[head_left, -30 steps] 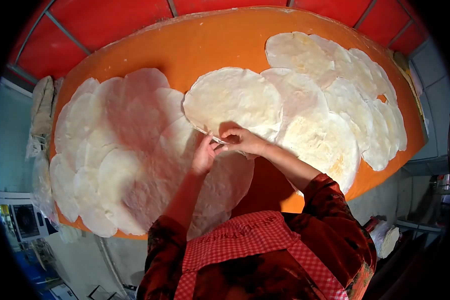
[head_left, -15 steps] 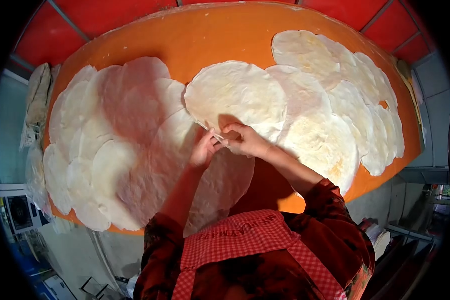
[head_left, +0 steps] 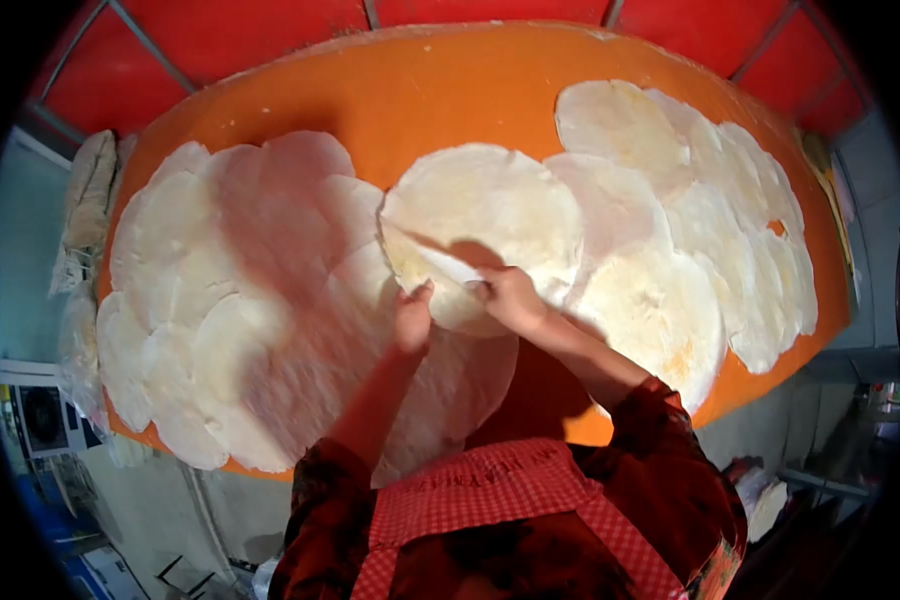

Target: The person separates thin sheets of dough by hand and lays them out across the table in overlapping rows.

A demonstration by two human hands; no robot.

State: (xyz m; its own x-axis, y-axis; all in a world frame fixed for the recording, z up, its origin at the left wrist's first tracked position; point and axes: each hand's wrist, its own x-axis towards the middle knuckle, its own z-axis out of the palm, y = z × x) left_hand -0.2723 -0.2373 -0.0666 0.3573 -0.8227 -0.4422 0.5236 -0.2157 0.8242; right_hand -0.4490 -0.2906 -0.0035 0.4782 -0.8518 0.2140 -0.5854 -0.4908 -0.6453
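Round flatbread (head_left: 490, 200) at the centre of the frame, left hand (head_left: 412, 322) with fingers pinching its lower edge, right hand (head_left: 515, 302) with fingers closed on a lifted edge, more flatbreads (head_left: 175, 240) overlapping at left and right, orange tabletop (head_left: 440, 90) beneath.

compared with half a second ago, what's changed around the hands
The left hand and right hand have drawn apart. Between them, the near side of the middle sheet has opened, showing a layer beneath. The left-side sheets and right-side sheets lie as before.
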